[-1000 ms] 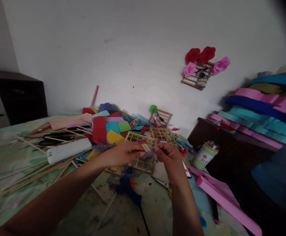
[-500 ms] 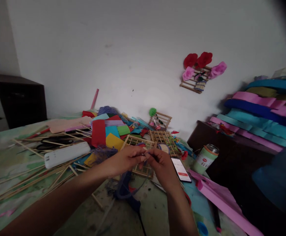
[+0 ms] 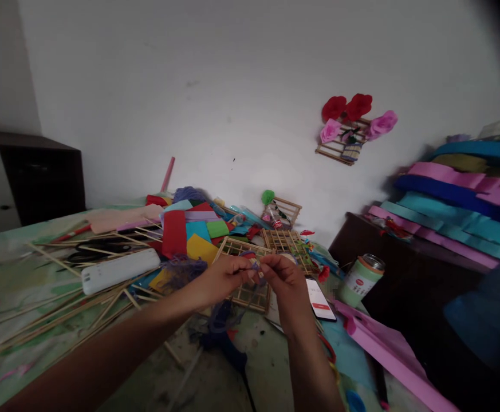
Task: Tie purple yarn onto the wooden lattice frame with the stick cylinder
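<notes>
Close together at lower centre, left hand (image 3: 221, 280) and right hand (image 3: 287, 286) pinch one yarn-wrapped bundle (image 3: 255, 266); upper right, four flowers (image 3: 358, 107).

The glue gun (image 3: 228, 346) lies before the lattice frame (image 3: 250, 296).

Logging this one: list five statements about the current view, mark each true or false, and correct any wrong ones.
1. The left hand and right hand meet at a small piece with purple strands. True.
2. The phone lies left of both hands. False: the phone lies to their right.
3. A blue glue gun lies on the table. True.
4. The jar is solid red. False: the jar is mostly green with a white label.
5. Red flowers show against the wall. True.
</notes>
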The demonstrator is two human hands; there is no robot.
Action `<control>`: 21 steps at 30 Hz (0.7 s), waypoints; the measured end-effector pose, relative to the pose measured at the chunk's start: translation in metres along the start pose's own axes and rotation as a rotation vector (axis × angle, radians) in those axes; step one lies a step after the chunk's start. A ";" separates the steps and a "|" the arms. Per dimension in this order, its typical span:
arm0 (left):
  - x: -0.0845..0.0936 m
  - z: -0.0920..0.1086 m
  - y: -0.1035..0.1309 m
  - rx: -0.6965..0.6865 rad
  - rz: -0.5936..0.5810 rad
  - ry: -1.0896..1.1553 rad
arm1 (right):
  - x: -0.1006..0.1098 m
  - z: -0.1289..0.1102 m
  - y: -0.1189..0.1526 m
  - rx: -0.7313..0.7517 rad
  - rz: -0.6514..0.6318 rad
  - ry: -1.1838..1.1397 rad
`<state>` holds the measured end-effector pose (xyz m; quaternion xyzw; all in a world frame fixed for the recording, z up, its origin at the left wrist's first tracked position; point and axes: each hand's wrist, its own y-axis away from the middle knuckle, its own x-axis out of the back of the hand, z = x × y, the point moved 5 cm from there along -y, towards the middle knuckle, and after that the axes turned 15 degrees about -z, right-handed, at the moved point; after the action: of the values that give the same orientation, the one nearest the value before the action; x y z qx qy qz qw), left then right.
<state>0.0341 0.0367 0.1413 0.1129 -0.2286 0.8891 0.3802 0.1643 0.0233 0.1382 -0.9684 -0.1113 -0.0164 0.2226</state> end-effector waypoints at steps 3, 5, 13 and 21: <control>-0.007 -0.010 0.001 0.051 -0.012 0.283 | 0.001 0.004 0.000 0.005 0.034 0.023; -0.016 -0.016 0.003 0.097 -0.068 0.511 | 0.001 0.008 0.000 -0.020 0.041 -0.009; -0.012 -0.013 0.004 0.071 -0.069 0.757 | 0.015 0.002 0.002 -0.013 0.081 0.118; 0.024 -0.008 0.010 0.024 0.044 0.767 | 0.080 0.023 0.014 -0.366 0.106 1.078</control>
<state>0.0104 0.0494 0.1405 -0.2285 -0.0618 0.8772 0.4177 0.2451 0.0378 0.1178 -0.8502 0.0713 -0.5159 0.0772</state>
